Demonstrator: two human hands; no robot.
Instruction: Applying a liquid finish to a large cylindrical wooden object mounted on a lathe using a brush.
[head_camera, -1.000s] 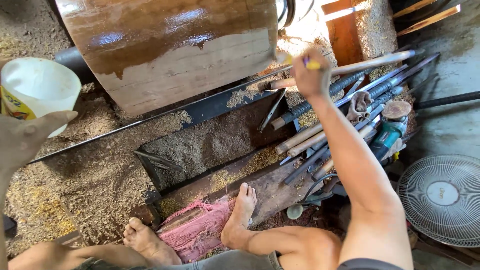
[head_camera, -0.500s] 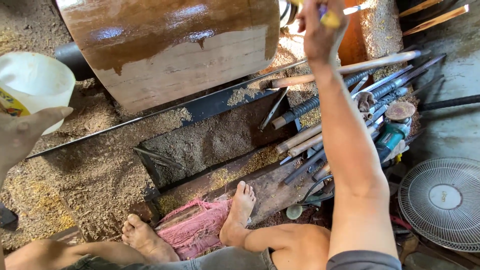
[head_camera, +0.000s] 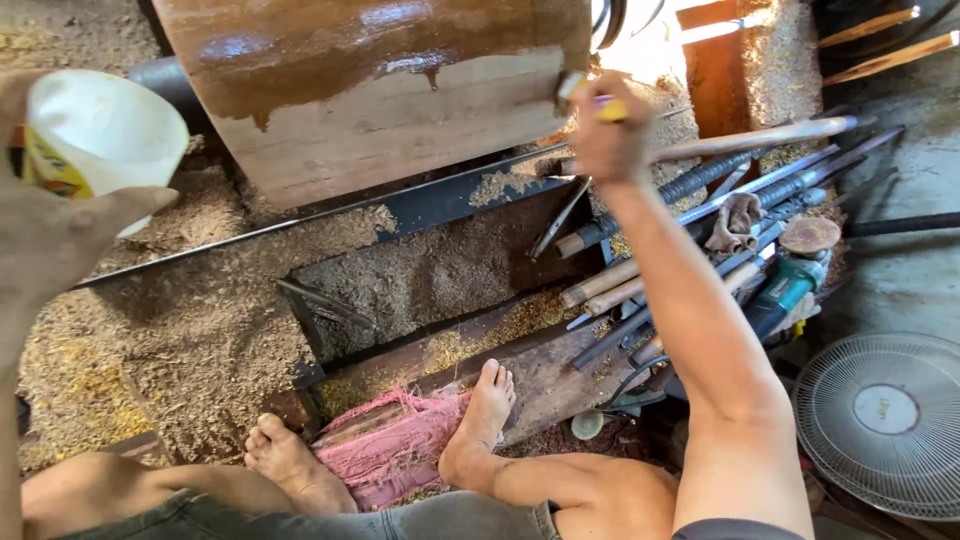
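Yellow brush (head_camera: 600, 103) lowered to wooden drum (head_camera: 400, 90), right hand (head_camera: 605, 135) gripping

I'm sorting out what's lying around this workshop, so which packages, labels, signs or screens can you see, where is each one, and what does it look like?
White plastic tub: held in the left hand at the upper left; round and open-topped.
Label on the tub: low on its side; yellow with some red.
No signs or screens show.
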